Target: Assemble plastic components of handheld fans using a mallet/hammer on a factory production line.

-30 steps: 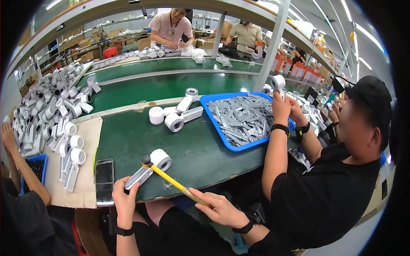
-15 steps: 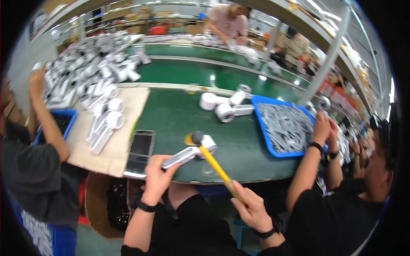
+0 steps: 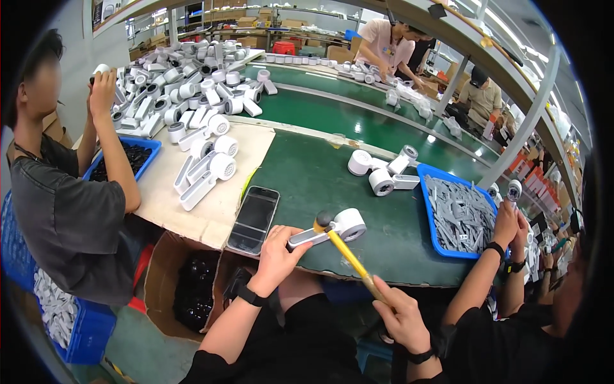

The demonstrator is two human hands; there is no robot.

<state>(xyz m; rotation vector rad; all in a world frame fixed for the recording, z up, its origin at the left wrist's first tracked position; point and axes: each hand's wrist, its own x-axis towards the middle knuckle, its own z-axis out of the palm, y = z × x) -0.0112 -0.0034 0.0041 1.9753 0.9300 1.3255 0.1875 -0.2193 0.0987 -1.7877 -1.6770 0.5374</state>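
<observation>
My left hand (image 3: 278, 256) grips the handle end of a white handheld fan (image 3: 350, 224), which lies on the green work surface with its round head to the right. My right hand (image 3: 404, 315) is closed around the lower handle of a hammer (image 3: 349, 257). The hammer has a yellow handle and a black and yellow head. Its head is over the fan near the neck; whether it touches cannot be told. A dark smartphone (image 3: 254, 219) lies left of my left hand. Several more white fans (image 3: 382, 182) lie beyond, toward the right.
Beige cardboard (image 3: 192, 221) holds several fans; a large pile (image 3: 192, 83) is behind. A blue tray (image 3: 425, 208) of grey parts stands right, another blue tray (image 3: 155, 149) left. Co-workers sit on both sides. A cardboard box (image 3: 160, 275) stands below left, a conveyor (image 3: 320, 105) runs beyond.
The whole view has swung, so the scene sits farther right in the picture and is sharper. Both hands keep their holds, and the hammer head remains over the fan.
</observation>
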